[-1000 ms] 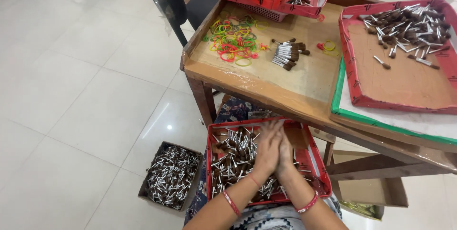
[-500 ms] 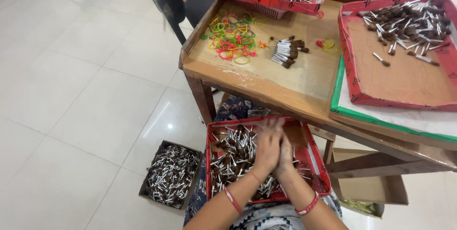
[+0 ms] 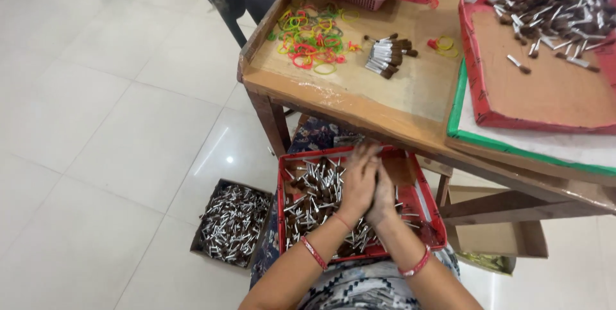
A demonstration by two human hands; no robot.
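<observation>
Both hands, left hand [image 3: 357, 185] and right hand [image 3: 384, 196], press together, fingers closed, over brown sticks [image 3: 314, 196] filling the red tray [image 3: 427, 210]; whether they hold any is unclear.

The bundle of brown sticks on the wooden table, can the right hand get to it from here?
Probably yes. The bundle lies in the open with nothing over it, while the right hand is pressed against the left hand over the red tray.

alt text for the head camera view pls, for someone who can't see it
Seen from above, a person's left hand and right hand press together over a red tray of small brown-and-silver sticks on their lap. Ahead, a wooden table holds coloured rubber bands and a stick bundle.
</observation>
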